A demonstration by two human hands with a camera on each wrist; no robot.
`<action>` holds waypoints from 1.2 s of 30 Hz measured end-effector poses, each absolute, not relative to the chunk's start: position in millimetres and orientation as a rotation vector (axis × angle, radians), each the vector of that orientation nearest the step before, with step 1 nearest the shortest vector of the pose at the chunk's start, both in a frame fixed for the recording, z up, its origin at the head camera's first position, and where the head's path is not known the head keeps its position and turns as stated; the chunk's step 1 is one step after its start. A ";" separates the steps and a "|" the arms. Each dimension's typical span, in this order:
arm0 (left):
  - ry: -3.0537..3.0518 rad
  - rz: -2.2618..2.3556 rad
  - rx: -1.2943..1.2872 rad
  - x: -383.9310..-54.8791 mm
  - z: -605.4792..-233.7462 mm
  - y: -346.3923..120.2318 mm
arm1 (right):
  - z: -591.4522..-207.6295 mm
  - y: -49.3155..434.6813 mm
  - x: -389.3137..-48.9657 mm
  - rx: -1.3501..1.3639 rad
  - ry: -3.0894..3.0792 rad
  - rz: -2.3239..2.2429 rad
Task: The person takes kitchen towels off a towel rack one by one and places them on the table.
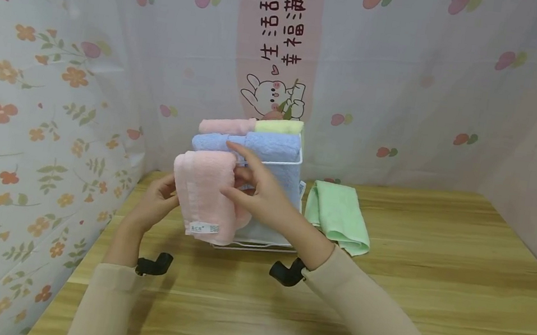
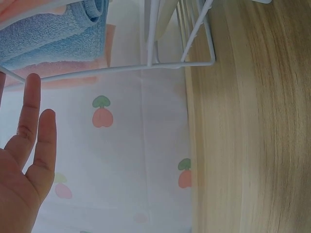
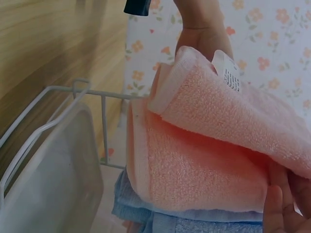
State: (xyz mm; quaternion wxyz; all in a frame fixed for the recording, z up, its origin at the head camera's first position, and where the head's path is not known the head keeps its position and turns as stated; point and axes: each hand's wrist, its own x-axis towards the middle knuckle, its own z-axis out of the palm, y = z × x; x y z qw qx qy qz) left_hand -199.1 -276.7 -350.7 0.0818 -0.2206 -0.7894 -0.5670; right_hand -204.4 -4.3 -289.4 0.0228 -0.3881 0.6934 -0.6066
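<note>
A folded pink towel (image 1: 206, 193) with a white label hangs over the front bar of a white wire rack (image 1: 258, 246). At its left edge is my left hand (image 1: 154, 203), some fingertips hidden behind the cloth. The left wrist view shows two straight fingers of the left hand (image 2: 34, 131) beside a rack wire. My right hand (image 1: 262, 192) grips the pink towel's right edge, thumb over the front. In the right wrist view, the fingers of the right hand (image 3: 282, 208) lie between the towel's two hanging layers. A blue towel (image 1: 273, 145) hangs just behind.
Farther back on the rack hang another pink towel (image 1: 228, 126) and a yellow-green towel (image 1: 279, 127). To the rack's right a folded light green towel (image 1: 341, 214) lies on the wooden table (image 1: 427, 279). Patterned curtains (image 1: 402, 83) stand behind and to the left.
</note>
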 end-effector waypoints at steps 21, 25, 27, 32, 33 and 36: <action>-2.319 -1.757 -0.681 -196.0 -348.8 -272.6 | -287.3 -24.5 -213.5 -1.163 2.092 -1.918; -2.357 -1.740 -0.666 -196.2 -348.6 -272.4 | -288.1 -24.3 -213.9 -1.153 2.076 -1.985; -2.359 -1.741 -0.666 -196.7 -348.7 -272.2 | -288.9 -23.9 -214.2 -1.163 2.091 -2.003; -2.341 -1.734 -0.669 -196.9 -348.6 -272.0 | -288.4 -22.1 -211.9 -1.199 2.136 -2.016; -2.342 -1.729 -0.664 -196.7 -348.5 -272.0 | -288.1 -21.4 -211.3 -1.204 2.147 -2.015; -2.359 -1.719 -0.646 -196.4 -347.8 -272.6 | -286.5 -18.9 -209.6 -1.226 2.175 -2.014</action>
